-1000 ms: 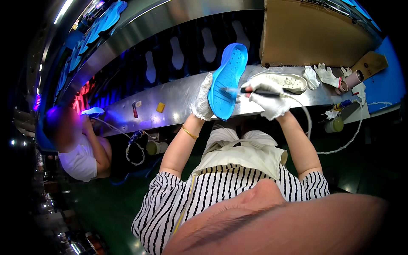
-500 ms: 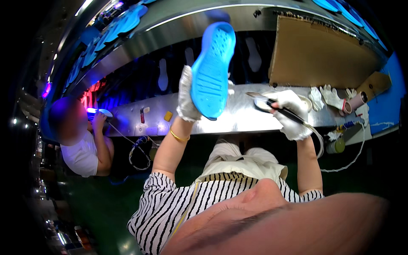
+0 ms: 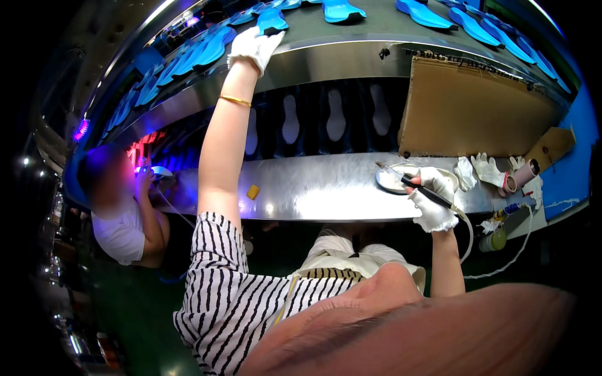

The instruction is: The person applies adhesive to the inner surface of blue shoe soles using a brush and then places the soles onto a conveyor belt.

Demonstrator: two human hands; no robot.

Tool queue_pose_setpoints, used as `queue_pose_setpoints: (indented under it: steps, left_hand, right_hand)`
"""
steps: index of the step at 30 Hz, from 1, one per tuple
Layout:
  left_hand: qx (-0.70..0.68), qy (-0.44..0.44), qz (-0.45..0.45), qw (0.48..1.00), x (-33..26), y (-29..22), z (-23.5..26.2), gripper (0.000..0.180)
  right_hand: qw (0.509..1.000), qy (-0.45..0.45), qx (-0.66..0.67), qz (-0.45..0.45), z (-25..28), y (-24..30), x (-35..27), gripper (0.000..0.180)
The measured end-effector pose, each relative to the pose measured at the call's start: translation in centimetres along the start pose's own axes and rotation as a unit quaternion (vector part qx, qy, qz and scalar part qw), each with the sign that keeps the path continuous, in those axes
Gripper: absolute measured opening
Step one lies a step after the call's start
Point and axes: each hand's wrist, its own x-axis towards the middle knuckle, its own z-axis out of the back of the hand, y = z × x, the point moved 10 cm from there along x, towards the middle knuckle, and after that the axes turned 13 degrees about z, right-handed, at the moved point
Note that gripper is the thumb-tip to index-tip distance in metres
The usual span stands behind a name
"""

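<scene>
While the right hand (image 3: 434, 214) is the one closer to the striped shirt (image 3: 216, 276), its grip is wrapped round the black handle of a pen-like tool (image 3: 435, 195), whose metal tip points left and away from the person. A pale cable (image 3: 470, 235) trails from the handle. Just beyond the hand, and partly hidden by it, a white shoe (image 3: 389, 181) lies on the metal surface (image 3: 332, 188). A yellow block (image 3: 253, 192) sits farther left, and loose white gloves (image 3: 487, 169) lie to the right, near a pink cylinder (image 3: 530, 168). Behind them stands a cardboard sheet (image 3: 476, 113). Much farther out, the left hand (image 3: 254, 49) meets the near end of a blue sole (image 3: 272, 20); whether that grip is clamped on it or only resting there, I cannot tell. The sole is at the near side of the dark belt (image 3: 389, 28), just beyond the fingers and slightly right, its long axis running away from the person, roughly along the left forearm (image 3: 227, 141). The right hand is well apart from it. More blue soles (image 3: 478, 28) line the belt on both sides
</scene>
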Motion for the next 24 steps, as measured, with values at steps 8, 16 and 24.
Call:
queue_pose_setpoints:
  steps: [8,16,24]
  left_hand:
    - [0.825,-0.433,-0.209,0.296,-7.2,-10.0,5.5,0.058]
    - [0.844,-0.379,-0.047,0.376,-0.9,-12.2,12.2,0.03]
    - [0.865,-0.167,-0.236,0.41,-1.8,-6.8,3.5,0.029]
  right_hand:
    - [1.0,-0.005,-0.016,-0.007,-0.2,-1.2,0.1,0.018]
    - [0.999,-0.008,-0.021,-0.025,-1.1,-2.1,-0.8,0.018]
    - [0.999,-0.017,0.007,-0.046,-1.3,-1.7,-1.5,0.018]
